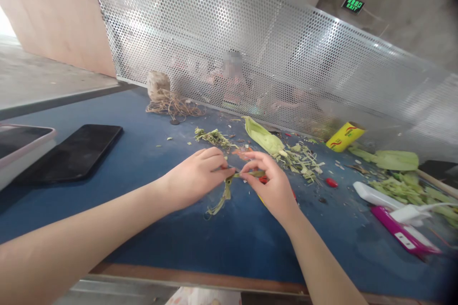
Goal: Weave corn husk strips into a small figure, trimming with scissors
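Note:
My left hand pinches one part of a thin, torn green husk strip between thumb and fingers. Close beside it, my right hand is closed on the same strip, thumb against fingertips. The strip's frayed end hangs down below the left fingertips, over the blue table. Something red and yellow lies partly hidden beneath my right hand; its kind cannot be made out. Just beyond the hands are a small heap of shredded husk, a broad pale-green husk leaf and more loose shreds.
At the left lie a black phone and a pink-edged device. Tangled twine sits at the back. A yellow roll, a purple-and-white power strip and more husks are right. A perforated metal screen stands behind, a person beyond.

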`<state>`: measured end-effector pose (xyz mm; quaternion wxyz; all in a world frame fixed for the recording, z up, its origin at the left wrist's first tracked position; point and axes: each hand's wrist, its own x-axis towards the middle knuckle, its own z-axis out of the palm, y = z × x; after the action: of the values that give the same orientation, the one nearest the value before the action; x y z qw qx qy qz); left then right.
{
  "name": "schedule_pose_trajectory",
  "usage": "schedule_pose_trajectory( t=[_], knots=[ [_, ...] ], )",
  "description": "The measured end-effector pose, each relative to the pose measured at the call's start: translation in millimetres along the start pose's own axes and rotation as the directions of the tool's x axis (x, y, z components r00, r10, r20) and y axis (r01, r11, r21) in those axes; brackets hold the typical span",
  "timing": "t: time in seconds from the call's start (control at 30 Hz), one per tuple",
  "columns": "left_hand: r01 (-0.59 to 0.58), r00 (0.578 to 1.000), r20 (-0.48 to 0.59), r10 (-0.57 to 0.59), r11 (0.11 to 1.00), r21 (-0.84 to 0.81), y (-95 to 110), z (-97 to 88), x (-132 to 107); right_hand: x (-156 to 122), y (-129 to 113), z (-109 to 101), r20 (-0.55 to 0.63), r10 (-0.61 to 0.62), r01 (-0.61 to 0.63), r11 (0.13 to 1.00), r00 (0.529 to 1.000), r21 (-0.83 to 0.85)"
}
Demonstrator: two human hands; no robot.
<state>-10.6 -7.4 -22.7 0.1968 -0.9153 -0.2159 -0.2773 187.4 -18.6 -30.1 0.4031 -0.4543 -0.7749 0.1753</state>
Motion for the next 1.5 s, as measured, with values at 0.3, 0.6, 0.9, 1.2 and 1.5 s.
schedule_pose_trajectory(
  t=[0.3,0.6,0.9,1.2,1.5],
  knots=[
    [0.272,0.959,0.189,-0.212,0.879,-0.393,-2,-4.2,0,0,0,-3,0.029,-0.117,0.119,0.986,0.993,-0.120],
    [0.458,0.869,0.334,-0.365,0.849,-0.262,-11,-5.1,2,-1,15,-11,-0.041,0.298,-0.262,0.756,0.954,-0.600],
    [0.393,0.888,0.318,-0.332,0.907,-0.152,-19,5.3,-4,-16,27,-30,0.178,0.493,-0.170,0.580,0.851,-0.796],
    [0.348,0.908,0.288,-0.304,0.930,-0.114,-22,5.5,-5,-21,17,-22,0.067,0.413,-0.153,0.477,0.908,-0.865],
    [0.273,0.929,0.267,-0.257,0.962,-0.024,-23,11.4,-8,-39,-7,-34,-0.064,0.086,-0.100,0.512,0.994,-0.853]
  ],
)
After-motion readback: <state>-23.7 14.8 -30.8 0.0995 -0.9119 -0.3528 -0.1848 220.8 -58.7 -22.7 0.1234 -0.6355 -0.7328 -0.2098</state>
